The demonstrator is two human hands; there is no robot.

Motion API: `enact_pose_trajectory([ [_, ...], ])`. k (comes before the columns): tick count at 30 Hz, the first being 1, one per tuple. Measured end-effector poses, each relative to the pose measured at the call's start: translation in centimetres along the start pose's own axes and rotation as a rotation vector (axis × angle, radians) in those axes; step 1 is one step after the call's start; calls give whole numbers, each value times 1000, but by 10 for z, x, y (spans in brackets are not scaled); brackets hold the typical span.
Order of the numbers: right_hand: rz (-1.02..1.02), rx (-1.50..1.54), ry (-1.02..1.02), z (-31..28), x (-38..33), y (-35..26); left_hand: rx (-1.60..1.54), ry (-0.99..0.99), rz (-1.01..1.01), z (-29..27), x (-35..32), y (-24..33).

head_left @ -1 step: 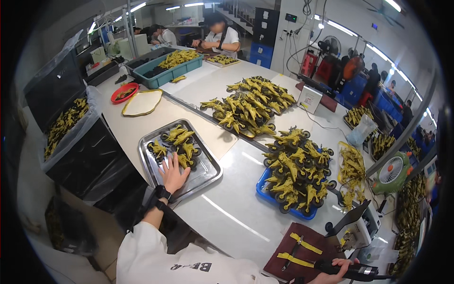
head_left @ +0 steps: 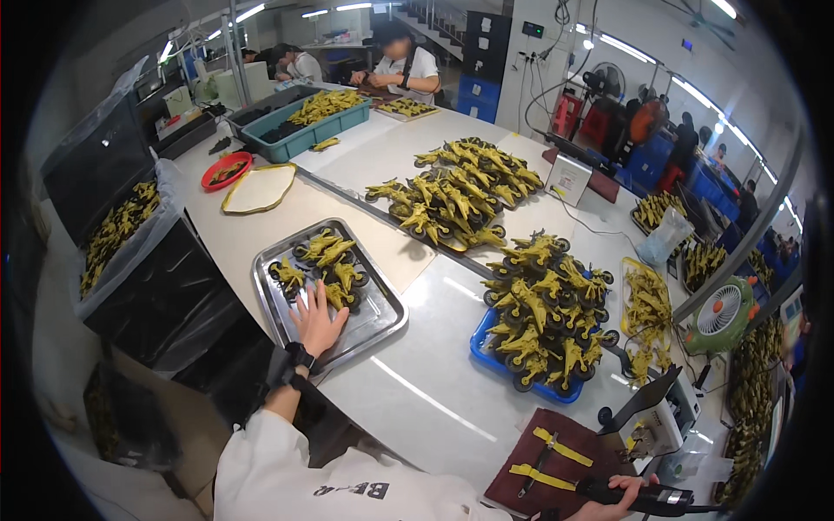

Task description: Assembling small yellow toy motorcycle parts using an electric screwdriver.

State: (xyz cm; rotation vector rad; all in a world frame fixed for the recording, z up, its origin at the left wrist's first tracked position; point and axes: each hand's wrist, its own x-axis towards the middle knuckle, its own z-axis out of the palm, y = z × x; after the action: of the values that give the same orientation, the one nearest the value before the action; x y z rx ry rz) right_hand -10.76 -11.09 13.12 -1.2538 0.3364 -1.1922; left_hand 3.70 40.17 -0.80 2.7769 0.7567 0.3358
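Observation:
My left hand lies with its fingers spread over the near part of a shiny metal tray. Its fingertips are beside several yellow-and-black toy motorcycles in that tray; I cannot tell whether they touch. At the lower right, my right hand is closed around a black electric screwdriver with a cord at its right end. The screwdriver's other end lies over a dark red mat, next to yellow strips and a thin dark part.
A blue tray heaped with toy motorcycles stands right of centre, with another heap behind. A white box device and green fan stand at right. Farther left are a red dish and teal bin. A co-worker sits across.

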Motion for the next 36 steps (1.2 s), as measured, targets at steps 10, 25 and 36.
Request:
enact_pose_trajectory([
  [10,160,-168,228,-16,-26,38,95,-4,29,9,-2,15],
  [25,73,-182,70,-28,-10,69,133,-6,8,34,18,-17],
  [36,-31,-279,218,-31,-25,52,-224,125,159,11,35,-25],
])
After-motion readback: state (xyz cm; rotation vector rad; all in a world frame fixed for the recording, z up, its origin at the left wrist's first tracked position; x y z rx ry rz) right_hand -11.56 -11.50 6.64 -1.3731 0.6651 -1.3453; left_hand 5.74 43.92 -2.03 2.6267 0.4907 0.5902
